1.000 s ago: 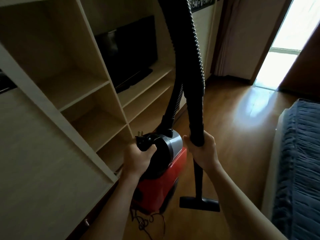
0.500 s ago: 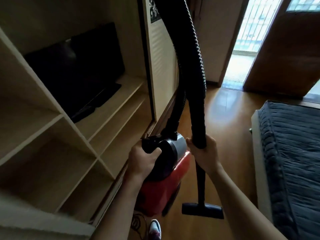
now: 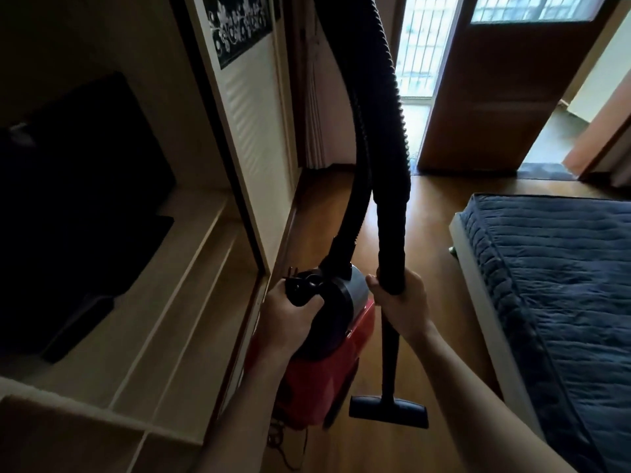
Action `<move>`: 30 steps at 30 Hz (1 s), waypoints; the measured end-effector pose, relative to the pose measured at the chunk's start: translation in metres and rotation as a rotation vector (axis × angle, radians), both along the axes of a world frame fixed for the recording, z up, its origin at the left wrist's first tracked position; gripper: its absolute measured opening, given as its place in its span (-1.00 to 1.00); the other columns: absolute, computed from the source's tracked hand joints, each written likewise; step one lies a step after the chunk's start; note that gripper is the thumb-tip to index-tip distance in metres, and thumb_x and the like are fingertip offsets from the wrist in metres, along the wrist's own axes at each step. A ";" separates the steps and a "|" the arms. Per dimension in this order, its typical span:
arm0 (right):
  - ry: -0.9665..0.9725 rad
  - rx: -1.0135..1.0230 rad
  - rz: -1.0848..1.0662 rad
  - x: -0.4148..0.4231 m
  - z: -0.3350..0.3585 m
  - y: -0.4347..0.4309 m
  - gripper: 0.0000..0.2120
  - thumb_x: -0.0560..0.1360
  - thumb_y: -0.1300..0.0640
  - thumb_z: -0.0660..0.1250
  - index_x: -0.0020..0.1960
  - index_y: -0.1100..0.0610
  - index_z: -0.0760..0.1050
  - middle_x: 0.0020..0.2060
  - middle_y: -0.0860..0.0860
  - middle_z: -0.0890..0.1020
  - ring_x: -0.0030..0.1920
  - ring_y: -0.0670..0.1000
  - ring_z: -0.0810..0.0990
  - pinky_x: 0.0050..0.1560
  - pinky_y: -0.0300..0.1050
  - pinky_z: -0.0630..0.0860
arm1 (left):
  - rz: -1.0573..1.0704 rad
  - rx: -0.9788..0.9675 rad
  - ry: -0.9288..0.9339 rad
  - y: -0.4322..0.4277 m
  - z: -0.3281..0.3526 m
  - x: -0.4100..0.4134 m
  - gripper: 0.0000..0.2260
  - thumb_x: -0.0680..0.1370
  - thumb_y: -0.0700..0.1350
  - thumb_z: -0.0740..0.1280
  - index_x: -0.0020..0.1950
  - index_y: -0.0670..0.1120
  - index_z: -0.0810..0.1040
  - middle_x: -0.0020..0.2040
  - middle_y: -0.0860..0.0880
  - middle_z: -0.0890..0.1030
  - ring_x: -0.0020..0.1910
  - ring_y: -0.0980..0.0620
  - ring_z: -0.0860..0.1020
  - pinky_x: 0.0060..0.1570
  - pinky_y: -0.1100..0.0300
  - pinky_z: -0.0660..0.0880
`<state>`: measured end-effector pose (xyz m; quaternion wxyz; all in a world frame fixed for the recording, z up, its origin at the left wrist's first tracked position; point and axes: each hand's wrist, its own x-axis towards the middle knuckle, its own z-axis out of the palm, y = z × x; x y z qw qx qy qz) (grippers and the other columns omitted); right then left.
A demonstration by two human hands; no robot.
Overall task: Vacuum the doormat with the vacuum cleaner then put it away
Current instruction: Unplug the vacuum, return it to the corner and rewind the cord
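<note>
The red canister vacuum cleaner (image 3: 321, 380) hangs off the floor in front of me. My left hand (image 3: 290, 319) grips its black top handle, where the plug prongs stick out. My right hand (image 3: 401, 303) is curled round the black wand (image 3: 391, 233), whose ribbed hose (image 3: 386, 80) loops up out of view. The black floor nozzle (image 3: 387, 411) hangs just above the wood floor. A dark doormat (image 3: 539, 170) lies at the far doorway.
A pale shelf unit (image 3: 191, 302) with a dark television (image 3: 85, 186) stands on my left. The bed with a blue quilt (image 3: 560, 288) fills the right. A brown door (image 3: 491, 97) stands open ahead, and the vacuum's cord (image 3: 283, 442) dangles below.
I have walked forward past the shelves toward the doorway, carrying the vacuum. Both hands keep the same hold, and the door, mat and bed have come into fuller view.
</note>
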<state>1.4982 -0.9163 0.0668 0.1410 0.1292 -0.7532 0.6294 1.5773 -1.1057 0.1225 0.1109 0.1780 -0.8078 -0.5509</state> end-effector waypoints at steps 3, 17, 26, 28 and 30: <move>-0.015 0.027 -0.033 -0.032 -0.004 0.004 -0.70 0.44 0.01 0.40 -0.29 0.17 0.39 -0.45 0.16 0.48 -0.45 0.24 0.45 -0.44 0.23 0.43 | -0.024 0.008 0.010 -0.001 0.000 -0.039 -0.82 0.41 -0.19 0.50 -0.18 0.02 0.54 -0.23 0.05 0.61 -0.24 0.16 0.59 -0.37 0.36 0.47; -0.100 0.059 -0.129 -0.274 -0.031 0.073 -0.79 0.42 -0.05 0.41 -0.29 -0.04 0.42 -0.42 0.14 0.51 -0.41 0.20 0.47 -0.37 0.13 0.46 | -0.057 -0.025 -0.061 0.051 -0.011 -0.297 -0.77 0.23 0.02 0.50 -0.22 0.06 0.52 -0.27 0.05 0.60 -0.25 0.01 0.61 -0.31 0.21 0.54; -0.069 0.071 -0.080 -0.436 -0.019 0.112 -0.80 0.44 -0.06 0.42 -0.25 -0.04 0.45 -0.44 0.10 0.53 -0.42 0.24 0.51 -0.41 0.19 0.50 | -0.042 -0.128 -0.076 0.075 -0.004 -0.447 -0.78 0.41 -0.17 0.51 -0.21 0.07 0.50 -0.23 0.07 0.60 -0.24 0.16 0.56 -0.33 0.32 0.46; -0.066 0.073 -0.078 -0.465 -0.017 0.113 -0.77 0.44 -0.08 0.42 -0.27 0.00 0.44 -0.44 0.10 0.53 -0.43 0.24 0.51 -0.42 0.20 0.49 | -0.030 -0.129 -0.081 0.074 -0.005 -0.476 -0.81 0.40 -0.15 0.51 -0.19 0.06 0.52 -0.21 0.04 0.62 -0.19 0.09 0.60 -0.29 0.24 0.49; -0.074 0.076 -0.070 -0.495 -0.018 0.113 -0.69 0.44 -0.09 0.42 -0.28 0.10 0.43 -0.45 0.12 0.53 -0.44 0.25 0.51 -0.43 0.21 0.48 | -0.025 -0.115 -0.087 0.073 -0.007 -0.505 -0.85 0.40 -0.14 0.50 -0.17 0.03 0.56 -0.21 0.02 0.64 -0.18 0.06 0.62 -0.27 0.21 0.51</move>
